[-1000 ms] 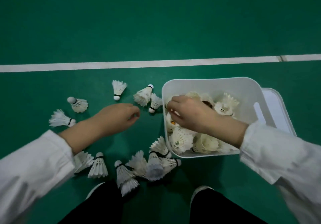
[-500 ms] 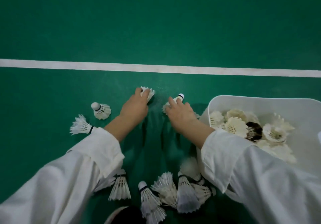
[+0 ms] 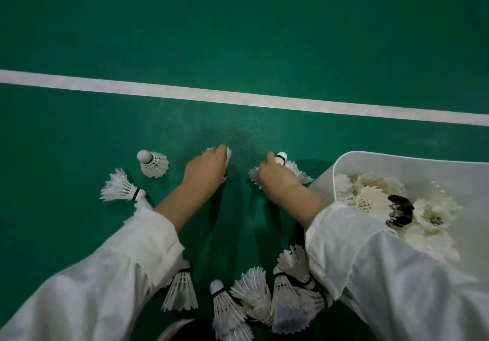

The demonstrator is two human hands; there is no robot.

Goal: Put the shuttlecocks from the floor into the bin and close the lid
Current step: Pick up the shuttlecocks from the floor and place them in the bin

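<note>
My left hand (image 3: 205,170) is closed over a white shuttlecock (image 3: 228,152) on the green floor; only feather tips show past the fingers. My right hand (image 3: 277,178) grips another shuttlecock (image 3: 292,167) with a white cork, just left of the white bin (image 3: 370,159). The bin stands open at the right and holds several shuttlecocks (image 3: 370,200), one of them dark. Two loose shuttlecocks (image 3: 153,164) (image 3: 119,188) lie left of my left hand. A cluster of several more (image 3: 254,295) lies near the bottom, between my sleeves. No lid is visible.
A white court line (image 3: 238,96) crosses the green floor beyond my hands. My white sleeves (image 3: 105,274) cover part of the bottom cluster and the bin's near side. A shoe tip (image 3: 174,327) shows at the bottom edge.
My right hand left the bin and dropped to the floor beside it. My left hand reached forward. Both have closed on shuttlecocks. The view has shifted, so the bin now sits further right.
</note>
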